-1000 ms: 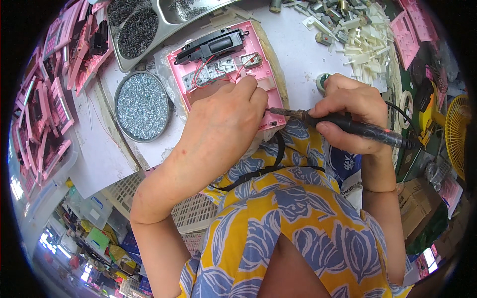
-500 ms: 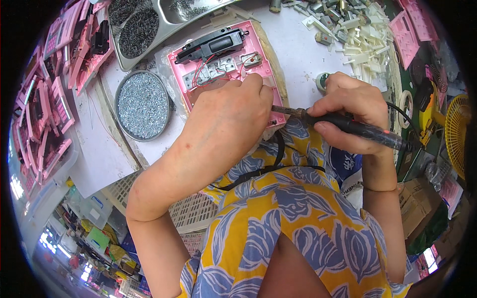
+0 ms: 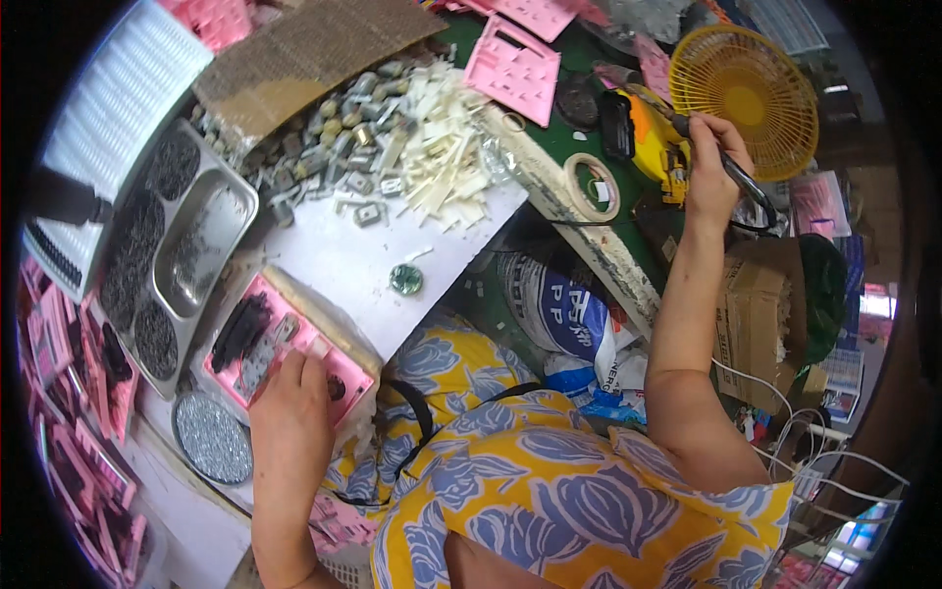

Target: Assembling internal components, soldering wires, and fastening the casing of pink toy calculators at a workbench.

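My right hand (image 3: 710,177) grips a soldering iron (image 3: 677,120) out at the right, its tip end close to a yellow-and-black holder (image 3: 648,147) and the rim of a yellow fan. At the left, my left hand (image 3: 294,412) is over a pink plastic casing (image 3: 319,347), fingers curled together down into it. What they pinch, if anything, is hidden. Inside the casing lie a black part (image 3: 241,329) and grey metal plates (image 3: 267,355). A small round green container (image 3: 405,279) stands on the white surface, apart from both hands.
Beside the casing are a metal tray (image 3: 221,211) of dark springs and a round dish (image 3: 213,439) of small silvery pieces. White plastic parts (image 3: 446,147) and small motors (image 3: 343,137) pile up behind. Pink casings (image 3: 74,461) stack at the left; the yellow fan (image 3: 743,101) stands far right.
My right hand has carried the soldering iron away from the casing, to the holder by the fan. My left hand stays at the casing. The view has swung to the right.
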A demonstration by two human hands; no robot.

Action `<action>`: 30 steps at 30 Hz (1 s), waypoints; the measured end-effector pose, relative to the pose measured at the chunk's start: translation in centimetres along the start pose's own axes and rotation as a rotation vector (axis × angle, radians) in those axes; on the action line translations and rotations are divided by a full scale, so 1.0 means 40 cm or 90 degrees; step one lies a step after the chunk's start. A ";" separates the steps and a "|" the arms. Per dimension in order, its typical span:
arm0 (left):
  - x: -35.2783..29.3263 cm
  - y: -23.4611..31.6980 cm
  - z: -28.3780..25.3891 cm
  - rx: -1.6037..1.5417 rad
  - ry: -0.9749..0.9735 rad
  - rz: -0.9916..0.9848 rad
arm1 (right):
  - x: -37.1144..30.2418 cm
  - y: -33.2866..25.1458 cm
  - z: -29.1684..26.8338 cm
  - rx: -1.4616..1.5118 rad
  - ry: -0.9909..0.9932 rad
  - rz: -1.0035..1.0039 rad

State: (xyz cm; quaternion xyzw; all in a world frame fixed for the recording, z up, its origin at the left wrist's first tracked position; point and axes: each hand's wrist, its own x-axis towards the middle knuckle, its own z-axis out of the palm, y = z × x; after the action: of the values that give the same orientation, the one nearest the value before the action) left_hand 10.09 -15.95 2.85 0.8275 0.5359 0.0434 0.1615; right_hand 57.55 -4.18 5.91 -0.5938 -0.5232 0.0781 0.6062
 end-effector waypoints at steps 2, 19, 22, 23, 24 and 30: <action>-0.002 0.003 -0.003 0.004 -0.008 -0.004 | 0.004 0.010 0.005 -0.010 0.023 -0.011; -0.074 -0.045 0.032 -0.234 0.178 -0.100 | -0.249 -0.054 0.201 0.767 -0.340 0.592; -0.075 -0.027 0.063 -0.193 0.227 -0.098 | -0.381 -0.141 0.287 0.428 -0.518 0.370; -0.077 -0.019 0.072 -0.197 0.246 -0.095 | -0.427 -0.189 0.318 0.261 -0.548 0.262; -0.077 -0.015 0.087 -0.205 0.266 -0.089 | -0.445 -0.215 0.348 0.211 -0.648 0.037; -0.124 -0.008 0.107 -0.492 0.311 -0.179 | -0.552 -0.293 0.450 0.066 -0.749 -0.381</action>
State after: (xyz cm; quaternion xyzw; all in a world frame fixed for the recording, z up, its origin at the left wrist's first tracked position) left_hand 8.76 -21.26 -0.79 0.5920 0.6092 0.4107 0.3311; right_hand 28.56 -11.80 -1.20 -0.2516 -0.9050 0.2428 0.2425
